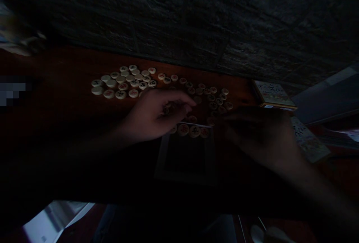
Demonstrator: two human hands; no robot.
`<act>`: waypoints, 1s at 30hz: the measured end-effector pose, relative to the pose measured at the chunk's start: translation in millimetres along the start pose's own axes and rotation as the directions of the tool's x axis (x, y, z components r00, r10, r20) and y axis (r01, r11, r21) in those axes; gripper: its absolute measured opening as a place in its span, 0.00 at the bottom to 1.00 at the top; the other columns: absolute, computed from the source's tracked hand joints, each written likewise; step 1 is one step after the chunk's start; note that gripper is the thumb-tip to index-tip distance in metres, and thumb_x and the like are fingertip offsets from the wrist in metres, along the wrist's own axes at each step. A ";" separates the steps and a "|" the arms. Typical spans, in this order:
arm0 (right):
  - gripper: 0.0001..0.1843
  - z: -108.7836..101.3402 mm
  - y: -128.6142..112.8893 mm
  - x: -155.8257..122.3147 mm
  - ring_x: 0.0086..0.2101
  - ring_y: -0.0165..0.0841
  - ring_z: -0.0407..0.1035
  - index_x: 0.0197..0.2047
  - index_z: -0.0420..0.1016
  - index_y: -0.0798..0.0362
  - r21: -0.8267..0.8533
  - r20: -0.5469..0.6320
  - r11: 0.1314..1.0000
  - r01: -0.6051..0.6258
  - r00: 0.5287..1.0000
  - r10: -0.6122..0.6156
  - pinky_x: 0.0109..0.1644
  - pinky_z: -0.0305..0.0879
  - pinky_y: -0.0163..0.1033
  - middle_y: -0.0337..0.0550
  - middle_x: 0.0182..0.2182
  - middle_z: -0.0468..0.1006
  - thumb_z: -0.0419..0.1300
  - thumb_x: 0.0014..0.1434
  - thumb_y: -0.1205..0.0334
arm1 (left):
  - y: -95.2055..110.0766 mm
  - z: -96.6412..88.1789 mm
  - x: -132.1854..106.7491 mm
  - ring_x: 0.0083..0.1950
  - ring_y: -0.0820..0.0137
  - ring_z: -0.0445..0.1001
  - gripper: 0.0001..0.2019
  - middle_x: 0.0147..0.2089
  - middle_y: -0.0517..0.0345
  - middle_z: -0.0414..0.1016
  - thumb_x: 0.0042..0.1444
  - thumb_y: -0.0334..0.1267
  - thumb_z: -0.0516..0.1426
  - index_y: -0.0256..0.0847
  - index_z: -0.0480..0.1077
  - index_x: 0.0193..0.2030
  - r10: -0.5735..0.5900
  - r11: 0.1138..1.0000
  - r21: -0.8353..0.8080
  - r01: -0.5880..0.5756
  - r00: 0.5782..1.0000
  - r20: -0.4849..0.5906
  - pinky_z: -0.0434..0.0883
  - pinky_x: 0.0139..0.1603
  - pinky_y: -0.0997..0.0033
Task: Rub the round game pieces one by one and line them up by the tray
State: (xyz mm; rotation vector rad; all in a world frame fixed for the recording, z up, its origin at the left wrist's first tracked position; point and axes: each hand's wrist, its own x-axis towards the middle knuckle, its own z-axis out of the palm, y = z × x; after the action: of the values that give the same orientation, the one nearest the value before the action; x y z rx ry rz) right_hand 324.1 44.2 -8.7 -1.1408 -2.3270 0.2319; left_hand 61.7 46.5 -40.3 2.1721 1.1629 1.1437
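Several round pale game discs [123, 83] with red or black marks lie spread on a dark reddish table [64, 71]. My left hand [157, 114] hovers over the middle of the spread with its fingers curled together around some discs. A short row of discs [192, 130] lies along the far edge of a dark shallow box [186, 157] just below that hand. My right hand [258, 134] is in deep shadow to the right of the box, its fingers reaching toward the discs; their pose is too dark to read.
A dark rough wall [196, 18] runs behind the table. A printed box lid [273, 94] lies at the right, with another printed piece [308, 142] nearer. A pale sheet [56, 220] shows at the bottom left.
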 end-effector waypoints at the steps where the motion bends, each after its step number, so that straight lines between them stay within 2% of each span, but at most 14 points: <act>1: 0.08 -0.4 4.3 2.2 0.28 0.37 0.81 0.35 0.86 0.52 0.010 -0.017 1.000 -0.023 1.000 0.024 0.30 0.73 0.39 0.45 0.32 0.87 0.64 0.62 0.61 | -1.8 -0.7 1.0 0.43 0.68 0.84 0.08 0.43 0.60 0.86 0.65 0.35 0.60 0.44 0.81 0.46 -0.016 1.000 -0.023 0.016 1.000 -0.023 0.77 0.44 0.72; 3: 0.10 1.3 13.9 6.4 0.26 0.37 0.80 0.31 0.83 0.50 0.059 -0.078 0.995 -0.082 0.993 0.086 0.28 0.70 0.38 0.43 0.29 0.86 0.63 0.62 0.61 | -5.9 -3.2 4.0 0.41 0.68 0.83 0.07 0.40 0.59 0.86 0.66 0.36 0.59 0.44 0.81 0.45 -0.055 0.996 -0.075 0.048 0.995 -0.086 0.77 0.41 0.71; 4: 0.09 3.1 18.7 8.3 0.26 0.36 0.79 0.30 0.82 0.50 0.088 -0.071 0.989 -0.115 0.990 0.122 0.28 0.69 0.38 0.42 0.28 0.86 0.63 0.61 0.63 | -7.9 -4.9 6.0 0.38 0.69 0.82 0.08 0.37 0.59 0.85 0.66 0.37 0.59 0.43 0.81 0.42 -0.072 0.993 -0.098 0.059 0.989 -0.131 0.76 0.38 0.71; 7: 0.09 9.4 30.6 11.9 0.25 0.33 0.77 0.28 0.81 0.51 0.143 -0.044 0.976 -0.162 0.984 0.170 0.29 0.68 0.36 0.40 0.26 0.85 0.62 0.59 0.64 | -13.6 -11.2 12.2 0.24 0.72 0.72 0.17 0.22 0.61 0.75 0.68 0.43 0.57 0.45 0.76 0.27 -0.122 0.989 -0.109 0.098 0.964 -0.237 0.68 0.26 0.70; 9: 0.10 12.3 35.2 13.0 0.25 0.33 0.76 0.27 0.81 0.52 0.184 -0.051 0.966 -0.179 0.980 0.192 0.28 0.66 0.36 0.40 0.25 0.84 0.62 0.59 0.62 | -16.9 -14.3 14.9 0.22 0.72 0.67 0.23 0.18 0.62 0.68 0.69 0.45 0.56 0.44 0.69 0.20 -0.145 0.987 -0.106 0.122 0.955 -0.258 0.64 0.25 0.69; 11: 0.11 13.0 37.4 13.7 0.23 0.32 0.74 0.26 0.81 0.53 0.200 -0.054 0.963 -0.180 0.980 0.194 0.26 0.63 0.35 0.40 0.24 0.83 0.62 0.59 0.60 | -19.5 -15.3 15.9 0.23 0.71 0.68 0.25 0.17 0.62 0.67 0.68 0.45 0.56 0.44 0.66 0.18 -0.153 0.986 -0.098 0.132 0.954 -0.258 0.65 0.27 0.69; 17: 0.12 11.3 42.2 14.6 0.24 0.32 0.76 0.27 0.81 0.50 0.191 -0.046 0.967 -0.167 0.983 0.179 0.29 0.67 0.35 0.39 0.24 0.83 0.61 0.60 0.61 | -18.3 -11.2 14.2 0.19 0.74 0.63 0.23 0.15 0.64 0.65 0.66 0.45 0.57 0.43 0.69 0.18 -0.154 0.988 -0.052 0.145 0.956 -0.251 0.59 0.22 0.71; 20: 0.12 12.0 45.1 13.9 0.26 0.34 0.77 0.28 0.81 0.51 0.185 -0.041 0.970 -0.155 0.985 0.165 0.29 0.68 0.37 0.41 0.26 0.84 0.61 0.61 0.60 | -16.3 -10.1 12.4 0.16 0.76 0.61 0.21 0.14 0.66 0.65 0.65 0.44 0.57 0.43 0.73 0.21 -0.158 0.987 -0.057 0.150 0.968 -0.194 0.56 0.19 0.73; 22: 0.12 12.2 45.6 13.3 0.25 0.33 0.77 0.29 0.82 0.51 0.173 -0.040 0.973 -0.154 0.986 0.163 0.28 0.67 0.36 0.40 0.26 0.84 0.61 0.61 0.59 | -16.1 -9.4 11.2 0.17 0.76 0.65 0.19 0.16 0.65 0.69 0.66 0.43 0.58 0.43 0.75 0.24 -0.163 0.986 -0.064 0.156 0.978 -0.128 0.59 0.19 0.75; 25: 0.12 11.6 44.7 12.6 0.26 0.32 0.77 0.30 0.82 0.50 0.155 -0.024 0.976 -0.150 0.988 0.155 0.29 0.66 0.36 0.38 0.26 0.84 0.61 0.62 0.59 | -16.6 -8.0 10.2 0.24 0.73 0.74 0.15 0.24 0.62 0.79 0.65 0.40 0.58 0.42 0.76 0.26 -0.124 0.991 -0.051 0.121 0.990 -0.068 0.67 0.24 0.76; 30: 0.12 10.6 44.9 12.9 0.25 0.32 0.75 0.31 0.83 0.50 0.144 -0.015 0.977 -0.155 0.987 0.159 0.28 0.65 0.36 0.38 0.25 0.84 0.61 0.62 0.59 | -17.7 -6.9 11.1 0.36 0.68 0.83 0.09 0.35 0.58 0.85 0.64 0.38 0.60 0.42 0.80 0.34 -0.091 0.995 -0.032 0.090 0.994 -0.052 0.76 0.37 0.71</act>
State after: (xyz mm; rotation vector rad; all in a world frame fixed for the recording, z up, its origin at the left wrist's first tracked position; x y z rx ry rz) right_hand 342.6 83.1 -29.4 -1.2486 -2.1615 0.4312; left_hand 51.0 65.5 -43.1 2.0563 1.2456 1.1791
